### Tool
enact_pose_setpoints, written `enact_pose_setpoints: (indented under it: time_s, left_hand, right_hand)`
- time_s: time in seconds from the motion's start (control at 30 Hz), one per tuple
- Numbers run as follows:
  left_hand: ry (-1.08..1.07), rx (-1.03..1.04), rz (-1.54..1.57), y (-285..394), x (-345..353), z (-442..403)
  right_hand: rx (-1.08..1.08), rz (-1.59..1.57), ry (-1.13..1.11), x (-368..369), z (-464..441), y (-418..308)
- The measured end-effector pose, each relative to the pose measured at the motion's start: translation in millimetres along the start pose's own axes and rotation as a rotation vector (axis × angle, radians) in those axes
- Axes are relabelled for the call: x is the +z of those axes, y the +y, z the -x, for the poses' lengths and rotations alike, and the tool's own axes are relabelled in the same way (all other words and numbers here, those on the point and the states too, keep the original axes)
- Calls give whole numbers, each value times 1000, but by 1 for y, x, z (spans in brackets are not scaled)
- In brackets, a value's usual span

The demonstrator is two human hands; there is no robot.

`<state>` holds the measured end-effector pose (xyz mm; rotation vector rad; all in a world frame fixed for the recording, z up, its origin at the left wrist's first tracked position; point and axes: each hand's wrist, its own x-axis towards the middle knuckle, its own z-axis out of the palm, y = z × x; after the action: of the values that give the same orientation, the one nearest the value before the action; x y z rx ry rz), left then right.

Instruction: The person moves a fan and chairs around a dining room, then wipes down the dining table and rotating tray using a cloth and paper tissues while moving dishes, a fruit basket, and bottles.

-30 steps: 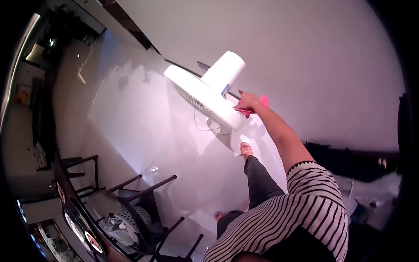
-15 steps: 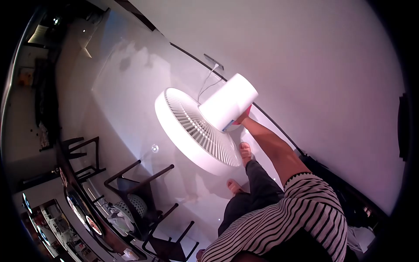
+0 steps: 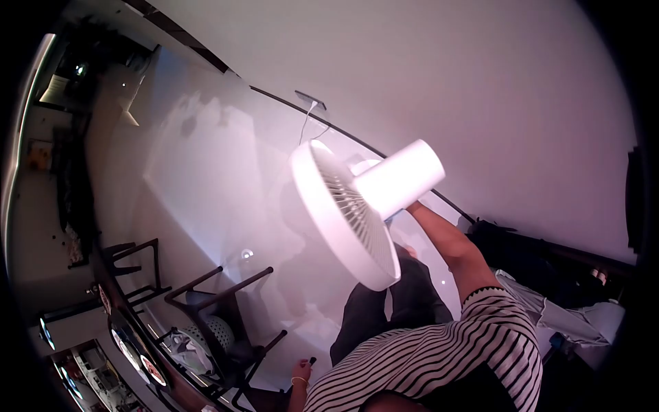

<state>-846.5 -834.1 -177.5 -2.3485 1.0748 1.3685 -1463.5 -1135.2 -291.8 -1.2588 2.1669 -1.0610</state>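
Hiding most of the right hand (image 3: 414, 207): white fan (image 3: 367, 207), tilted, in front of dark trousers (image 3: 420, 296);
Right grip: cannot tell;
Left hand (image 3: 300, 373): fingers curled about a small dark object (image 3: 312, 360)

The right arm (image 3: 446, 237) reaches behind a white fan (image 3: 377, 196).

Fan (image 3: 343, 233) before the legs (image 3: 412, 295), chair (image 3: 240, 319) to the left, basket (image 3: 218, 335) seemingly on it, plug (image 3: 314, 104) in wall socket (image 3: 302, 95)

I wear a black-and-white striped top (image 3: 405, 353), its short sleeve (image 3: 495, 310) edged in dark zigzag trim (image 3: 482, 293), dark trousers (image 3: 362, 317) and a yellowish bracelet (image 3: 300, 379) on my left wrist (image 3: 298, 387).
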Motion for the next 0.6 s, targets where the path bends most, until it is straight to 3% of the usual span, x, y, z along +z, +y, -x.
enact_pose_setpoints:
  time_s: [0.1,0.23,0.37,0.6]
  left_hand:
    - [-10,-32,11,-9,11,6]
    - [-71,47,-322,-13,39,40]
    - [-116,-22,-145,-31,89,65]
    - [-121,-50,-188,-65,181,112]
  right_hand:
    - [85,-1,-12,-36,30,31]
    - [206,3,-50,-87,72,74]
    - [314,15,-92,-146,124,122]
    - [528,11,-147,-221,227,213]
